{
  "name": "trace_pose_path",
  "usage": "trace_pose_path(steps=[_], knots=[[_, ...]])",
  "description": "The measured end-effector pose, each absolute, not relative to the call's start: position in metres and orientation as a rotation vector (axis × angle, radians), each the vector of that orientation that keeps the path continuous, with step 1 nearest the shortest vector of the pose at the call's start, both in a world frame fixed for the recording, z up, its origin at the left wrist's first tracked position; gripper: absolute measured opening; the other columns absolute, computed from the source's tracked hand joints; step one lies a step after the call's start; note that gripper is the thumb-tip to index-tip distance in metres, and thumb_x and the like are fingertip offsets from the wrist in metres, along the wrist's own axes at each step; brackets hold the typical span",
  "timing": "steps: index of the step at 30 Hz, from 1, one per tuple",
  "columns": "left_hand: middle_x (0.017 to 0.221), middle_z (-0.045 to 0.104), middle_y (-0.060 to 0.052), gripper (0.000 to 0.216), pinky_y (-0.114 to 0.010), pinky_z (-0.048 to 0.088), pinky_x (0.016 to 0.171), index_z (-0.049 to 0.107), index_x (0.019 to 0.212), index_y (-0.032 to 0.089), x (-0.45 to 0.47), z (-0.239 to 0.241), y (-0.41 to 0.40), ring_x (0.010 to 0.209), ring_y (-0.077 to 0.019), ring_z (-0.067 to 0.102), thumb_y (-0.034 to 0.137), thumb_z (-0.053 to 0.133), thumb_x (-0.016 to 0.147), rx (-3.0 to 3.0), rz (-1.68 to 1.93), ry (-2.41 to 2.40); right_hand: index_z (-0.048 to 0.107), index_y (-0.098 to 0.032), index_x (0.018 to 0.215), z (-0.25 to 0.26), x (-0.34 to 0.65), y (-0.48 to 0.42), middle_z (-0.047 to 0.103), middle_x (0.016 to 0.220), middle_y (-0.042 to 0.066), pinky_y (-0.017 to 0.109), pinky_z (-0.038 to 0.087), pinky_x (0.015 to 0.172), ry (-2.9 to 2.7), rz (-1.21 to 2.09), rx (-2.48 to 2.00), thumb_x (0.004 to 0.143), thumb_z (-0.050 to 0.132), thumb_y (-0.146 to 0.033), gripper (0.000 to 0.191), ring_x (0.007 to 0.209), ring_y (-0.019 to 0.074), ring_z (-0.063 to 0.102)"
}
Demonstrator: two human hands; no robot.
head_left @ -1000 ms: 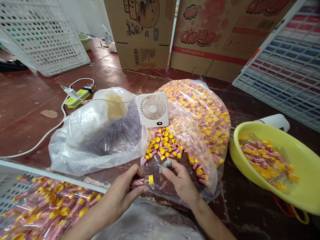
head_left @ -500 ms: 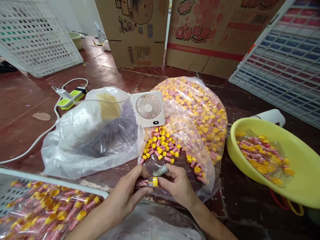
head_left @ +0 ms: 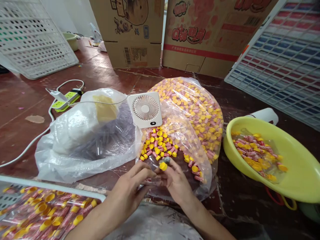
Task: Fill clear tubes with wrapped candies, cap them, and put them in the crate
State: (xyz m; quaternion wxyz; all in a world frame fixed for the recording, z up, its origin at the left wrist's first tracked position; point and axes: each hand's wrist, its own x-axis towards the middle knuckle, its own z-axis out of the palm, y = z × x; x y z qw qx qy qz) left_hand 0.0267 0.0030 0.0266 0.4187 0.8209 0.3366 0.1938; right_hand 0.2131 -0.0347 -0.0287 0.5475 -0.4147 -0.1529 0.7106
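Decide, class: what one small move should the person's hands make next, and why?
Perhaps steady the yellow cap with the right hand: it sits by that hand's fingertips, close to a small grey piece, and the left hand is near, fingers curled, so much of what lies between is hidden.

Capped pieces [head_left: 160, 143] and fan [head_left: 145, 110] block ahead; floor [head_left: 233, 200] beside basin [head_left: 300, 171] seems passable.
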Motion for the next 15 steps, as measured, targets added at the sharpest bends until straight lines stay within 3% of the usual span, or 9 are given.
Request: trace_pose_path(steps=[6, 10, 12, 15], knots=[[0.106, 0.063, -0.007, 0.028, -0.028, 0.054, 0.076, 0.063, 0.115, 0.027, 0.042, 0.027, -0.001, 0.087, -0.0189, 0.065, 0.018, 0.044, 0.098, 2.262, 0.368, 0.817, 0.062, -0.022, 0.09, -0.043, 0.19, -0.033, 0.059, 0.07, -0.006, 0.019, 0.047, 0.048, -0.104, 1.86, -0.858, 0.065, 0.085, -0.035, 0.037, 0.054, 0.0081, 0.051], [0.109, 0.063, -0.007, 0.02, -0.029, 0.054, 0.079, 0.059, 0.112, 0.026, 0.034, 0.038, 0.001, 0.092, -0.0197, 0.065, 0.021, 0.046, 0.098, 2.216, 0.391, 0.883, 0.059, -0.019, 0.08, -0.039, 0.203, -0.036, 0.052, 0.064, -0.005, 0.012, 0.025, 0.037, -0.143, 1.855, -0.97, 0.065, 0.083, -0.038, 0.034, 0.049, 0.0056, 0.043], [0.106, 0.063, -0.006, 0.013, -0.03, 0.053, 0.081, 0.056, 0.108, 0.025, 0.022, 0.04, 0.004, 0.092, -0.0199, 0.064, 0.025, 0.051, 0.096, 2.064, 0.44, 0.978, 0.059, -0.02, 0.081, -0.025, 0.231, -0.04, 0.055, 0.066, -0.003, 0.014, 0.018, 0.035, -0.329, 1.7, -1.109, 0.069, 0.078, -0.039, 0.03, 0.047, 0.0058, 0.04], [0.1, 0.064, -0.005, 0.013, -0.03, 0.054, 0.08, 0.053, 0.101, 0.022, 0.0, 0.032, 0.008, 0.09, -0.0203, 0.064, 0.034, 0.054, 0.096, 1.71, 0.447, 1.037, 0.063, -0.023, 0.09, 0.008, 0.311, -0.045, 0.062, 0.076, 0.001, 0.021, 0.034, 0.044, -0.636, 0.934, -1.431, 0.07, 0.074, -0.034, 0.025, 0.053, 0.011, 0.05]])
